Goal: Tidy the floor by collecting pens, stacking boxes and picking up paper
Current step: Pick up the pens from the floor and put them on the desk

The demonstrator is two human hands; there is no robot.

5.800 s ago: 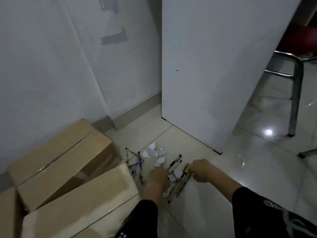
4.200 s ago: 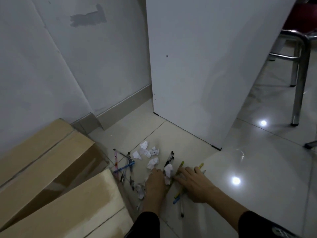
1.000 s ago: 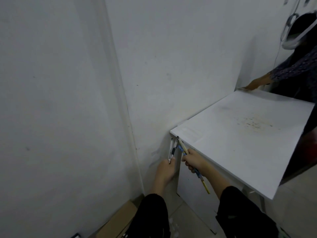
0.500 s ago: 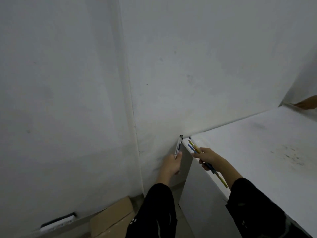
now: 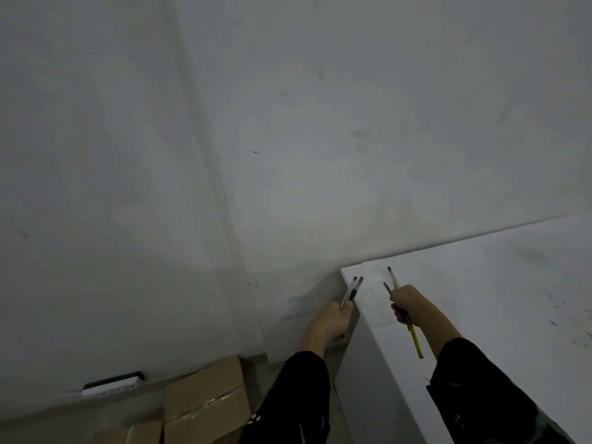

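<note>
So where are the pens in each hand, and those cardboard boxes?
Pens in the left hand [image 5: 351, 292], head view: on the dark shafts above the fist.
Pens in the right hand [image 5: 415, 342], head view: on the yellow shaft below the fist.
Cardboard boxes [image 5: 205, 402], head view: on the top face of the upper box.

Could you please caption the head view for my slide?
Both hands, left and right, hold pens above the white table's corner.

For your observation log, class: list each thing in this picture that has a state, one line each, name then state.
left hand: closed on a few pens, beside the table corner
right hand: closed on pens, above the table
white table: top bare
cardboard boxes: closed, on the floor
</note>
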